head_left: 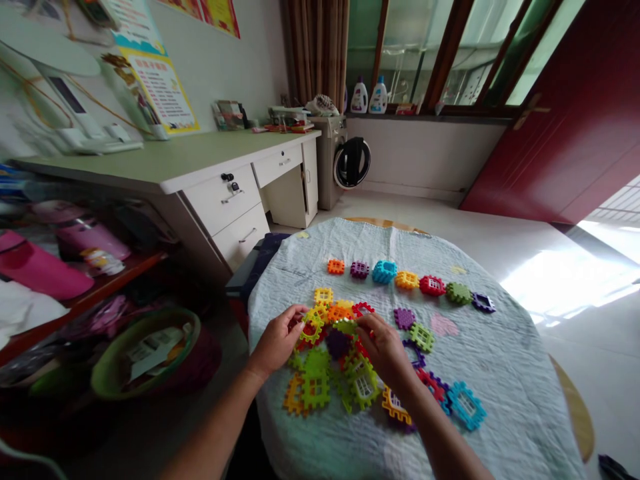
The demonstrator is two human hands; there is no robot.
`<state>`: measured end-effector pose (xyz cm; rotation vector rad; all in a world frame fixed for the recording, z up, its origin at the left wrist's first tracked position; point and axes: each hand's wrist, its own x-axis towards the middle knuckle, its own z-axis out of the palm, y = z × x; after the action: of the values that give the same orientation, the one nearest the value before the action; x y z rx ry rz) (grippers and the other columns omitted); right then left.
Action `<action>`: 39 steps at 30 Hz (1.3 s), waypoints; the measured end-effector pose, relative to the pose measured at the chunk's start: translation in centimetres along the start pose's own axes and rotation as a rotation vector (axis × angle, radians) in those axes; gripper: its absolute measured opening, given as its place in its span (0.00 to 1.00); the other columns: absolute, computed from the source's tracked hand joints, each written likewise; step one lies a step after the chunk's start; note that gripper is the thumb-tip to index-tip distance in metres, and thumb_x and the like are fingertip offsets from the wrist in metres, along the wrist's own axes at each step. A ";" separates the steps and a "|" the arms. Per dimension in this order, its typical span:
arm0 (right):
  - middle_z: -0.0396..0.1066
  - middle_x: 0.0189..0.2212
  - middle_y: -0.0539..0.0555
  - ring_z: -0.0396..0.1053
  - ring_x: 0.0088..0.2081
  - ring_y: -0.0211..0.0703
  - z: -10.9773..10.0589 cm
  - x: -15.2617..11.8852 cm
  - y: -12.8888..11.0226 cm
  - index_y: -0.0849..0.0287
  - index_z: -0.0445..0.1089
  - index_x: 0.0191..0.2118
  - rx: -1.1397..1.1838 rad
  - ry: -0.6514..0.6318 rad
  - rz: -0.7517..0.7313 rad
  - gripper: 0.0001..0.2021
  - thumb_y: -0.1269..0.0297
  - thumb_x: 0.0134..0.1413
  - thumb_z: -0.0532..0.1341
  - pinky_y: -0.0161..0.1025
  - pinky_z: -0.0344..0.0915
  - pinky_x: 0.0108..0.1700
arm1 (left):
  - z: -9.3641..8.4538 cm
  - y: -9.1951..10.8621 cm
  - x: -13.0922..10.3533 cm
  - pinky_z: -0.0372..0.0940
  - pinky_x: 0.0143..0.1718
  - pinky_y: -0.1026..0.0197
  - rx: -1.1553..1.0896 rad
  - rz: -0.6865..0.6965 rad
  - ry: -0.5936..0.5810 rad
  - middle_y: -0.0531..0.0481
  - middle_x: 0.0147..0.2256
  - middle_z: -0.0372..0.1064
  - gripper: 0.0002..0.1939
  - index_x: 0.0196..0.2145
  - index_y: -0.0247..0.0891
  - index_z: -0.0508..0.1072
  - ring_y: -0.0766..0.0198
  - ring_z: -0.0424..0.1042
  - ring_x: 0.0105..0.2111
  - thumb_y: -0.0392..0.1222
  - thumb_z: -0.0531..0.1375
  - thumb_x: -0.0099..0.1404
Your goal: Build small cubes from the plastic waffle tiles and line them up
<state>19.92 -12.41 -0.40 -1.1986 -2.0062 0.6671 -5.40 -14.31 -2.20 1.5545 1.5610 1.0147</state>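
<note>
My left hand (278,339) is closed, its thumb and fingertips pinching a yellow-green notched building tile (312,327) with an open middle. Across from it my right hand (384,341) is closed on a green building tile (346,326), partly hidden by the fingers. Beneath both hands spreads a loose pile of interlocking tiles, among them a dark purple tile (339,343), a lime green window tile (362,380) and an orange-yellow tile (295,393). Beyond the pile, small blocks stand in a row, from an orange block (335,267) to a dark blue frame piece (484,303).
A pale cloth covers the round table (505,373). Right of the pile lie a blue window tile (467,405) and a green tile (422,337). A desk (200,157) stands at the left, a basket (113,380) below it. Farther back is a washing machine (330,160) with its door open.
</note>
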 end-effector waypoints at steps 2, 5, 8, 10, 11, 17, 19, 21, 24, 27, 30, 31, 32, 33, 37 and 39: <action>0.69 0.25 0.49 0.65 0.27 0.39 -0.3 -0.1 0.6 0.57 0.70 0.35 0.053 0.044 0.128 0.09 0.62 0.61 0.55 0.34 0.61 0.31 | 0.3 0.2 -0.1 0.69 0.45 0.58 0.039 0.016 0.009 0.47 0.41 0.74 0.17 0.48 0.40 0.71 0.61 0.74 0.40 0.42 0.55 0.62; 0.68 0.21 0.47 0.64 0.24 0.38 -1.0 -0.3 1.5 0.57 0.71 0.38 0.030 0.049 0.259 0.09 0.59 0.59 0.56 0.34 0.59 0.29 | 0.6 0.5 -0.1 0.70 0.42 0.58 0.093 0.033 0.019 0.49 0.40 0.74 0.17 0.48 0.40 0.71 0.64 0.73 0.33 0.40 0.55 0.61; 0.72 0.29 0.52 0.68 0.28 0.40 -2.5 -0.4 2.7 0.58 0.72 0.40 -0.071 0.115 0.231 0.11 0.58 0.56 0.57 0.37 0.64 0.34 | 0.6 0.8 0.0 0.70 0.40 0.59 0.079 0.026 0.006 0.49 0.40 0.74 0.17 0.48 0.40 0.71 0.66 0.72 0.31 0.40 0.55 0.61; 0.73 0.33 0.55 0.69 0.32 0.42 -4.1 -0.7 3.7 0.58 0.72 0.40 -0.112 0.173 0.225 0.13 0.56 0.55 0.57 0.39 0.65 0.37 | 0.5 0.8 0.1 0.70 0.41 0.59 0.039 0.005 -0.009 0.49 0.39 0.74 0.17 0.48 0.40 0.71 0.65 0.74 0.34 0.41 0.55 0.62; 0.73 0.33 0.55 0.69 0.32 0.43 -5.0 -0.9 4.3 0.58 0.72 0.40 -0.127 0.194 0.238 0.14 0.56 0.55 0.56 0.40 0.66 0.37 | 0.5 0.8 0.2 0.70 0.42 0.59 0.017 -0.003 -0.013 0.48 0.40 0.74 0.17 0.48 0.39 0.71 0.64 0.74 0.36 0.42 0.55 0.62; 0.73 0.38 0.57 0.70 0.32 0.45 -11.1 -4.2 10.1 0.57 0.75 0.40 -0.281 0.282 0.390 0.19 0.50 0.52 0.55 0.42 0.66 0.37 | 0.4 0.8 0.7 0.69 0.48 0.55 -0.056 0.001 -0.027 0.46 0.41 0.75 0.16 0.46 0.39 0.72 0.59 0.75 0.42 0.43 0.56 0.61; 0.73 0.39 0.59 0.69 0.32 0.46 -12.7 -5.5 12.8 0.58 0.75 0.40 -0.359 0.339 0.445 0.21 0.48 0.50 0.55 0.45 0.66 0.38 | 0.2 0.9 0.8 0.69 0.49 0.54 -0.065 0.000 -0.035 0.46 0.42 0.75 0.15 0.46 0.39 0.72 0.59 0.75 0.43 0.43 0.56 0.61; 0.72 0.38 0.60 0.70 0.34 0.50 -13.8 -6.5 15.3 0.58 0.75 0.38 -0.451 0.384 0.469 0.21 0.48 0.47 0.56 0.47 0.66 0.40 | -0.1 0.9 0.8 0.69 0.48 0.55 -0.070 -0.010 -0.037 0.46 0.41 0.75 0.16 0.46 0.38 0.72 0.59 0.75 0.42 0.43 0.56 0.61; 0.73 0.37 0.61 0.70 0.38 0.54 -13.8 -7.4 17.9 0.57 0.76 0.37 -0.529 0.359 0.508 0.21 0.48 0.46 0.54 0.50 0.65 0.45 | -0.7 0.9 0.8 0.70 0.41 0.57 -0.073 -0.055 -0.046 0.48 0.37 0.75 0.17 0.47 0.38 0.71 0.61 0.75 0.36 0.43 0.53 0.63; 0.73 0.39 0.61 0.69 0.44 0.57 -12.9 -7.7 18.5 0.57 0.75 0.38 -0.637 0.336 0.500 0.22 0.48 0.49 0.51 0.53 0.61 0.51 | -1.4 0.8 0.7 0.70 0.39 0.58 -0.035 -0.075 -0.051 0.48 0.37 0.75 0.18 0.49 0.37 0.72 0.63 0.74 0.32 0.43 0.52 0.63; 0.72 0.42 0.62 0.67 0.47 0.58 -12.1 -7.9 18.3 0.57 0.74 0.41 -0.721 0.334 0.479 0.23 0.49 0.51 0.49 0.54 0.59 0.52 | -2.1 0.4 0.5 0.69 0.43 0.57 0.016 -0.034 -0.042 0.46 0.43 0.75 0.17 0.46 0.38 0.74 0.62 0.74 0.36 0.42 0.52 0.62; 0.72 0.43 0.62 0.67 0.46 0.58 -12.0 -8.0 18.3 0.57 0.74 0.41 -0.732 0.331 0.475 0.23 0.49 0.52 0.49 0.53 0.59 0.52 | -2.4 0.3 0.4 0.69 0.45 0.57 0.032 -0.018 -0.039 0.46 0.43 0.75 0.17 0.45 0.38 0.75 0.61 0.74 0.38 0.42 0.53 0.62; 0.72 0.43 0.62 0.67 0.46 0.58 -12.0 -8.0 18.2 0.57 0.74 0.41 -0.736 0.329 0.470 0.23 0.49 0.52 0.50 0.53 0.59 0.52 | -2.6 0.3 0.3 0.69 0.46 0.57 0.044 -0.004 -0.037 0.47 0.43 0.76 0.16 0.44 0.39 0.75 0.60 0.74 0.40 0.41 0.53 0.61; 0.72 0.42 0.62 0.67 0.46 0.58 -12.0 -8.0 18.3 0.57 0.74 0.41 -0.737 0.328 0.464 0.22 0.49 0.52 0.50 0.53 0.59 0.52 | -2.7 0.2 0.2 0.69 0.47 0.56 0.053 0.005 -0.034 0.47 0.42 0.76 0.16 0.43 0.39 0.76 0.60 0.74 0.41 0.41 0.53 0.61; 0.72 0.42 0.61 0.67 0.45 0.57 -12.1 -8.0 18.5 0.56 0.74 0.41 -0.745 0.332 0.459 0.22 0.49 0.52 0.50 0.52 0.58 0.52 | -2.7 0.5 -0.2 0.69 0.46 0.57 0.027 0.011 -0.043 0.47 0.41 0.77 0.15 0.42 0.39 0.76 0.59 0.75 0.42 0.40 0.54 0.60; 0.72 0.43 0.61 0.67 0.45 0.57 -12.1 -8.0 18.5 0.56 0.74 0.41 -0.752 0.332 0.467 0.22 0.50 0.52 0.50 0.52 0.58 0.52 | -2.1 0.9 -0.2 0.70 0.45 0.57 -0.010 0.005 -0.074 0.47 0.41 0.76 0.15 0.43 0.39 0.76 0.59 0.75 0.41 0.40 0.55 0.61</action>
<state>41.90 -10.52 -8.55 -2.0950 -1.7329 -0.1304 -6.88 -14.68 -0.43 1.5721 1.5003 0.9551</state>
